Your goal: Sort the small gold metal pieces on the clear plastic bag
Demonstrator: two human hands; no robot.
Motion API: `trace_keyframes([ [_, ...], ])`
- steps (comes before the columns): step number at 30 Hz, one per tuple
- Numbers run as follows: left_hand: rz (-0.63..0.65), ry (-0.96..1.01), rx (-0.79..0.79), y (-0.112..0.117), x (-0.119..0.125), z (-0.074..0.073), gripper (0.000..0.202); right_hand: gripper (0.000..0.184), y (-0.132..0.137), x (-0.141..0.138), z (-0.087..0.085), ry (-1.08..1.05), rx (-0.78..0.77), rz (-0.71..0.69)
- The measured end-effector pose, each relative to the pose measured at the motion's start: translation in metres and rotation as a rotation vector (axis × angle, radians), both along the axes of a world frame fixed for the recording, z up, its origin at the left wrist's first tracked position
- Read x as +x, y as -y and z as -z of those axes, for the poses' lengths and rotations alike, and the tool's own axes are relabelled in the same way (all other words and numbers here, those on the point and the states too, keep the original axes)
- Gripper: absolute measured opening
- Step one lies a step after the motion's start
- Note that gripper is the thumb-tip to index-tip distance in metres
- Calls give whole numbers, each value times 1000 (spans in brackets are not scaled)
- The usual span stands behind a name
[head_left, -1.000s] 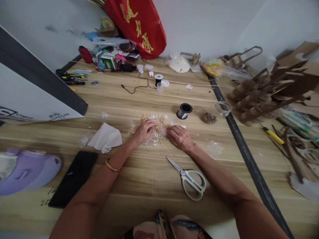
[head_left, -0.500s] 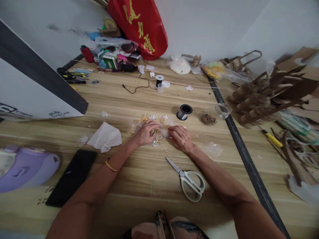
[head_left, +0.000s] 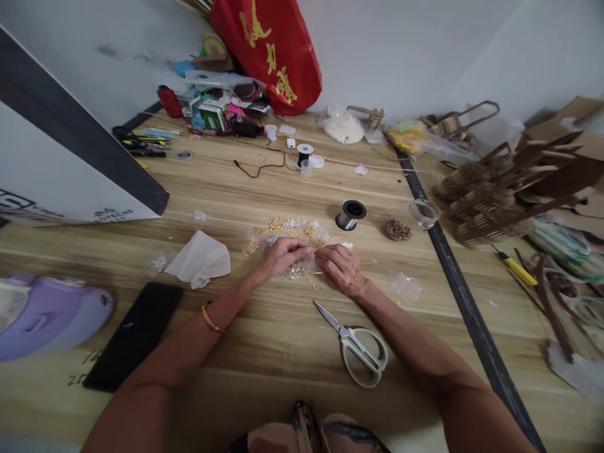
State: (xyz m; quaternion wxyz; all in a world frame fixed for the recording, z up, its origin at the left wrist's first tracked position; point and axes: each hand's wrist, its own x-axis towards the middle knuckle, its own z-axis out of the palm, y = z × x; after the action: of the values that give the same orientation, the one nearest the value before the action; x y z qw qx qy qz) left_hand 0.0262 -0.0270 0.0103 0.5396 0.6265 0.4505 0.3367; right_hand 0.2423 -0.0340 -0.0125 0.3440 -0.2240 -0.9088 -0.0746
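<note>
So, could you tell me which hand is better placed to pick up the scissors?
Probably the right hand: the scissors lie on the table beside its forearm, handles toward the person, while the left hand rests farther away on the bead packets.

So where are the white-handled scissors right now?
In the head view, the white-handled metal scissors lie on the wooden table, right of centre, just nearer than the right hand, beside that forearm.
</note>
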Motion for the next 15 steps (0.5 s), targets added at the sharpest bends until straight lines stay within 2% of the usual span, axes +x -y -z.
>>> trace_keyframes([
  [3,44,84,-42,0,0,2,35,18,1,-3,-1,-2,-30,-20],
  [6,28,126,-54,-1,-1,2,35,20,3,-7,-2,-75,-194,10],
  [11,-58,143,-27,-1,0,2,32,25,10,-15,-7,-426,-696,91],
  [15,-88,159,-1,-1,1,7,28,32,13,-21,-11,-500,-1049,98],
])
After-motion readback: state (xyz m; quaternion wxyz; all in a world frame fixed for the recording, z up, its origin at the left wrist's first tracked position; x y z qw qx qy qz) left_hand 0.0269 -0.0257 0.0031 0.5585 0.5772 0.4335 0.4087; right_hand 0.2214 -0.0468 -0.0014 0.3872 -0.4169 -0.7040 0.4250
